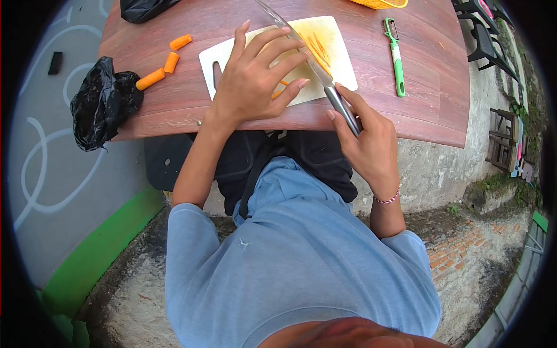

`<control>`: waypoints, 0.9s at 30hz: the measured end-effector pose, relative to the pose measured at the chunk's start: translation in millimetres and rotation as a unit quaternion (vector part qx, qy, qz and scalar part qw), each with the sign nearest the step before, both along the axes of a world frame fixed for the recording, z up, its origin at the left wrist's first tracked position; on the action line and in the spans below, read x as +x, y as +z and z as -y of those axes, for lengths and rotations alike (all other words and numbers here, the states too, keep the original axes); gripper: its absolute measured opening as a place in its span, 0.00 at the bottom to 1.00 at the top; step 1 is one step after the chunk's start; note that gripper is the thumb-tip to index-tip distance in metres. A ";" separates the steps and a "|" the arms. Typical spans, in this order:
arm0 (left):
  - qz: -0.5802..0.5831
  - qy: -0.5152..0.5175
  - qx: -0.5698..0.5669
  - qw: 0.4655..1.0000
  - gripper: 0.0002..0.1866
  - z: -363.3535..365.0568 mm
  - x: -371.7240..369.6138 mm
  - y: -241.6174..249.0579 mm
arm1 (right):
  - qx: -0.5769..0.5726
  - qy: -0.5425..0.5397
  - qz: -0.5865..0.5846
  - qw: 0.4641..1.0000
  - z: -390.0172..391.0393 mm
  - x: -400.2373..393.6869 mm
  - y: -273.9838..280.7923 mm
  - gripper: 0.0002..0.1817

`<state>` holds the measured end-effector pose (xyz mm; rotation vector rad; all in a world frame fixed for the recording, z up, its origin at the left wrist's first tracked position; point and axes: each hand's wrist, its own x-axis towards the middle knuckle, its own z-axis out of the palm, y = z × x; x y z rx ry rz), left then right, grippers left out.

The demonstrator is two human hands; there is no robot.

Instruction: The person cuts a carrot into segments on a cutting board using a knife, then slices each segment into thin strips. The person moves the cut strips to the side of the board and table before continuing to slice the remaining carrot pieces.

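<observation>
My right hand is wrapped round the metal handle of a long knife, whose blade points up and to the left across the cutting board. My left hand is over the board's left half, fingers spread, its fingertips beside the blade. Beneath both lies a white cutting board with a slot handle at its left end. Thin orange carrot strips rest on it right of the blade, and a few more bits show under my left hand.
Three orange carrot pieces lie at the table's left, beside a black plastic bag. Another black bag and a yellow basket are at the far edge. A green peeler lies right of the board.
</observation>
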<state>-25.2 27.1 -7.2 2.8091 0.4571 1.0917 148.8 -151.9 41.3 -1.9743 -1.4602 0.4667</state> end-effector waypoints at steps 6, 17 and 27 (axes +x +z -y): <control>-0.101 0.004 -0.014 0.995 0.22 2.7 2.4 6.7 | 0.025 0.026 0.055 0.998 3.3 1.5 -7.2 0.25; -0.096 -0.021 0.016 0.995 0.30 -6.1 17.8 -0.6 | -0.002 0.042 0.086 0.995 1.2 -2.4 -3.1 0.27; -0.127 -0.047 0.015 0.991 0.32 -1.8 23.8 -6.2 | 0.017 0.046 0.095 0.994 0.2 -4.1 -7.6 0.26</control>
